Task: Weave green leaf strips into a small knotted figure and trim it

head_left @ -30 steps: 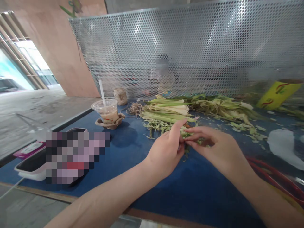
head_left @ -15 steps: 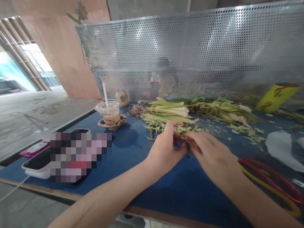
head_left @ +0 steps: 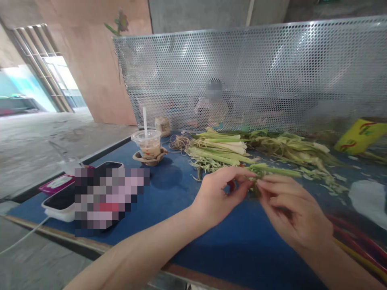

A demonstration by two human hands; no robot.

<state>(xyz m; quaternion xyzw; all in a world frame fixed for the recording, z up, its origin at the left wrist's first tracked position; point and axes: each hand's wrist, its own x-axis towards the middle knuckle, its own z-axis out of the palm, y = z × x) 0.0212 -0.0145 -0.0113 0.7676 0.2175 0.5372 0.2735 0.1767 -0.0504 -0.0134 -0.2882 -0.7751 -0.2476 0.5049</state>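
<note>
My left hand (head_left: pixel 218 194) is closed in a pinch, thumb against forefinger, at the leafy end of a green plant stalk (head_left: pixel 281 172). Close beside it, my right hand (head_left: pixel 298 211) pinches the same stalk with thumb and fingertips; its other fingers are curled. The stalk's stem sticks out to the right behind my right hand. Just beyond my hands lies a heap of pale green and white stalks (head_left: pixel 222 145), with small grey-green leafy sprigs (head_left: pixel 205 163) in front. Where the fingertips meet, part of the stalk is hidden.
Wilted leaves (head_left: pixel 287 145) and scraps lie right. Left stand an iced drink cup (head_left: pixel 148 147), a phone (head_left: pixel 57 201) and a pixelated pinkish thing (head_left: pixel 121 197). Twine (head_left: pixel 180 143), a yellow roll (head_left: pixel 361 135), white paper (head_left: pixel 367 201) and red-handled scissors (head_left: pixel 356 237) surround. A perforated metal screen (head_left: pixel 242 76) closes the back.
The view has shifted slightly left. My right hand has moved right and turned, its fingers more curled. The green stem now shows to the right of my fingers.
</note>
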